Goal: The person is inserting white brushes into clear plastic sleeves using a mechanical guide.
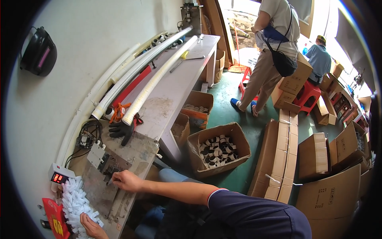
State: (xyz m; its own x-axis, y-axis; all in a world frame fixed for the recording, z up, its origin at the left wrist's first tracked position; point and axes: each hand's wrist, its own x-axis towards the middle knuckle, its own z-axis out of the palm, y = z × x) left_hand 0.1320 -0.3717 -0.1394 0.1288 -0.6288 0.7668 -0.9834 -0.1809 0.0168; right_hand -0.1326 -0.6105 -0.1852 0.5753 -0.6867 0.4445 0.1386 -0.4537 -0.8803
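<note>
My right hand [128, 181] is closed, its thumb and fingertips pinched together at a small metal fixture [115, 165] on the near end of the bench. What lies between those fingertips is too small to make out. To the left, my left hand [92, 227] rests at the near edge of a heap of small white translucent plastic pieces [75, 199]. Its visible fingers are stretched out along the pieces, and part of the hand is cut off by the lower edge. A metal plate [95, 155] stands tilted just behind the fixture.
A digital display box [60, 174], red packet [55, 219] and black glove [122, 132] lie about the bench [153, 104]. Long white tubes [159, 79] run along it. Right of it stands a carton of black-and-white rings [219, 149]. Two people [274, 44] are farther off among cartons.
</note>
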